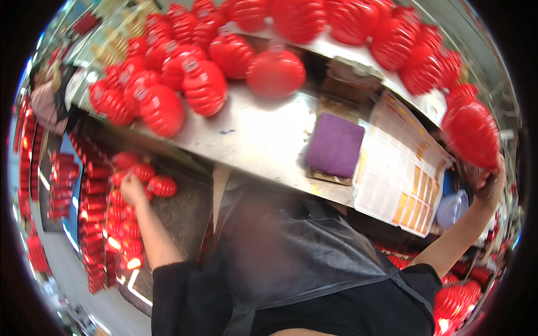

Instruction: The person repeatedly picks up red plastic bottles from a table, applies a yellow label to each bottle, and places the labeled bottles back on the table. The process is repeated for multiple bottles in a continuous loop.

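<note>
Low on the left, my left hand point(133, 189) is among glossy red ribbed pieces point(162, 186) heaped beside the bench. Its fingers are curled against one of them, and the grip is partly hidden. Out at the far right, my right hand point(486, 180) is closed around the lower end of a larger red ribbed, vase-like piece point(473, 134), which tilts above it. A purple cloth pad point(335, 144) lies on the bench between my arms. Beside the pad is a pale printed sheet point(395, 168) with orange blocks.
Many bulbous red pieces point(204, 87) stand along the metal bench point(246, 126) and the raised shelf behind. A brown box point(353, 78) sits behind the pad. A pale blue tub point(452, 208) is below my right hand. At the far left is another person point(53, 101).
</note>
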Action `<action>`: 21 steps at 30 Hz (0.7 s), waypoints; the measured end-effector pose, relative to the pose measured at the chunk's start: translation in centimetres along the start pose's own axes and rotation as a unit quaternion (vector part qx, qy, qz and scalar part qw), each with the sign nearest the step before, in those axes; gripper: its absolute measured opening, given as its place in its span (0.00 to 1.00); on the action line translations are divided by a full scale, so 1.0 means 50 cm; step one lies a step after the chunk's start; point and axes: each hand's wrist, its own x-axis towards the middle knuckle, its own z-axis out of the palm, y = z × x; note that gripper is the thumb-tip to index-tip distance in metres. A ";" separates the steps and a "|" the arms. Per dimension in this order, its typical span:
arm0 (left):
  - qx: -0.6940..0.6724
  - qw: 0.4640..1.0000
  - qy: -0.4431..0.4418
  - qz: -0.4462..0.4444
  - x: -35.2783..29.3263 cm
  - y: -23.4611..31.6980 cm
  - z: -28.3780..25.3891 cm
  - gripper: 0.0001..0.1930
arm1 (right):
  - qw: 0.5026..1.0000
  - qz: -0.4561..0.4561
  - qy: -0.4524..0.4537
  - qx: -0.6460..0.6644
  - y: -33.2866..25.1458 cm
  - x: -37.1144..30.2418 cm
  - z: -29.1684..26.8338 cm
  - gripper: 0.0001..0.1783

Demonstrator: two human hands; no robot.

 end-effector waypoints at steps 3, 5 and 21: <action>-0.128 0.989 0.052 0.061 0.041 0.057 -0.041 0.15 | 0.988 -0.023 0.154 -0.002 -0.001 0.085 -0.237 0.12; -0.091 0.987 0.072 0.113 0.065 0.114 -0.078 0.16 | 0.973 -0.037 0.228 -0.014 0.043 0.164 -0.339 0.10; -0.420 0.854 -0.174 0.253 -0.150 0.584 -0.174 0.10 | 0.737 0.002 0.129 -0.664 0.221 0.407 -0.415 0.16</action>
